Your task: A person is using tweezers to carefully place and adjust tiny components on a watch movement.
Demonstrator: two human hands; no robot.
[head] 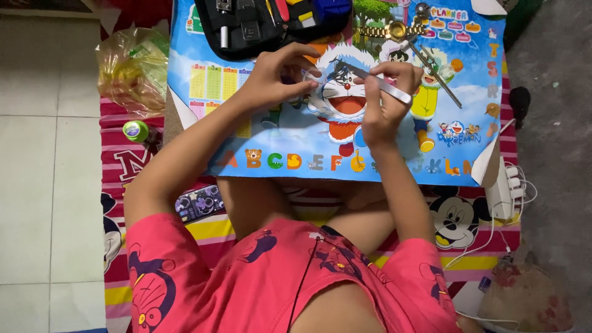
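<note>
My left hand (274, 77) pinches a small clear piece (310, 76) between fingertips over a low table with a colourful cartoon top (246, 132). My right hand (383, 102) grips a slim silver metal tool (385, 88) whose tip points left toward that piece. The two hands are close together above the middle of the table. What the small piece is cannot be made out.
An open black tool case (265, 24) lies at the table's far left. A gold watch with metal band (394, 29) and long metal tools (439, 73) lie far right. Off the table: plastic bag (132, 68), green round container (135, 131), phone (200, 202), white power strip (502, 191).
</note>
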